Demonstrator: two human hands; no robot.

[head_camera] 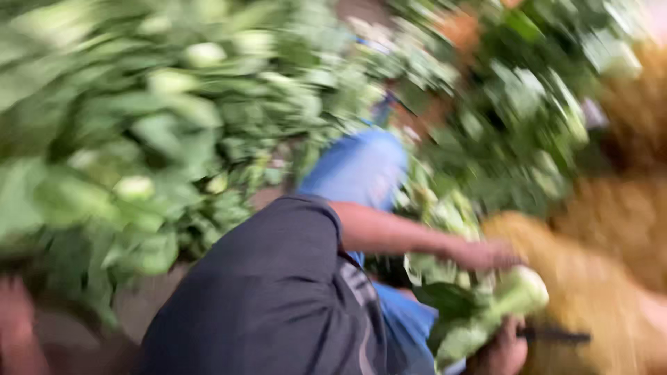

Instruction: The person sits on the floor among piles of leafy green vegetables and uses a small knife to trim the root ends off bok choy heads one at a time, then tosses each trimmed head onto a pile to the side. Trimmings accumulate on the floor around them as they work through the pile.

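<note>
Gripping a leafy vegetable (497,305), both hands (479,253) look blurred.

Leafy, matt green plant matter with pale, smooth stalks is seen in the cauliflower (486,316) and in the heap (139,125) behind. The dark shirt (271,298) is of matt cloth, and blue cloth (361,167) lies beyond it. The sacking (604,278) looks rough and fibrous, though blurred.
</note>
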